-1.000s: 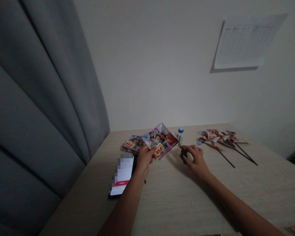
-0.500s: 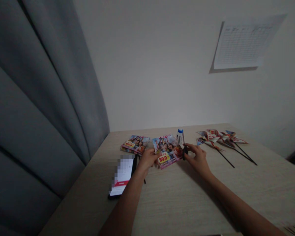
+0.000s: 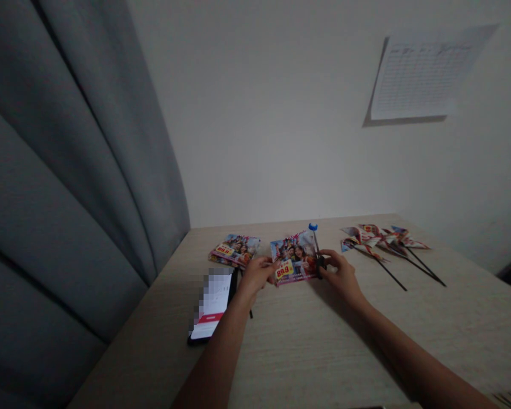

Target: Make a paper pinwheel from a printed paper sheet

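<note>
A colourful printed square sheet with a yellow price patch is held up over the table. My left hand pinches its lower left edge. At the sheet's right edge, my right hand is closed on small dark-handled scissors, whose blades point up beside the paper. Behind the sheet, only the blue cap of a white bottle shows. A stack of similar printed sheets lies just left of my left hand.
A phone with a lit screen lies left of my left forearm, a thin dark stick end beside it. Paper pinwheels on dark sticks lie at the right. A grey curtain hangs left; a printed page is on the wall.
The held sheet has turned slightly counter-clockwise and shifted right against the scissors, now covering most of the bottle. Both hands have barely moved.
</note>
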Tool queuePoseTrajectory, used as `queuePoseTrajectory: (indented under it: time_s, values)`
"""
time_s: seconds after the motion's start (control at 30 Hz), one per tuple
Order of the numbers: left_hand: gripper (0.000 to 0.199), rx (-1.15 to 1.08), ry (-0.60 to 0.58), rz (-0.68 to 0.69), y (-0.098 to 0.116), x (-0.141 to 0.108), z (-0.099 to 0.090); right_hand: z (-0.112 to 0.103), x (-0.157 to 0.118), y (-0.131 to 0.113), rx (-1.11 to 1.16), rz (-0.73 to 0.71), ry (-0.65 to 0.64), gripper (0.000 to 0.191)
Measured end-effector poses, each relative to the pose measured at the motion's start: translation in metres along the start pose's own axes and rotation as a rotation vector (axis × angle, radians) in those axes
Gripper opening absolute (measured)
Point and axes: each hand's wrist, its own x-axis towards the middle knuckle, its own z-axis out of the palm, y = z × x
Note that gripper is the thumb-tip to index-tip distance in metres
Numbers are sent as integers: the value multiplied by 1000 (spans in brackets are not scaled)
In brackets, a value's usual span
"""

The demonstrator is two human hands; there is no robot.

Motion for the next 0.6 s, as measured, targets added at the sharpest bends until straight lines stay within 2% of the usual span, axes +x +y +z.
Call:
queuePoseTrajectory:
  time_s: [0.17, 0.3, 0.6]
  values:
    - [26, 79, -36, -75, 0, -4, 0, 3, -2, -2, 155, 43, 18, 43]
    - [17, 97, -79, -50, -2, -5, 0, 6, -4, -7, 260, 58, 8, 45]
    - [18, -55, 73, -51, -5, 3, 2, 15, -9, -8, 213, 53, -16, 49]
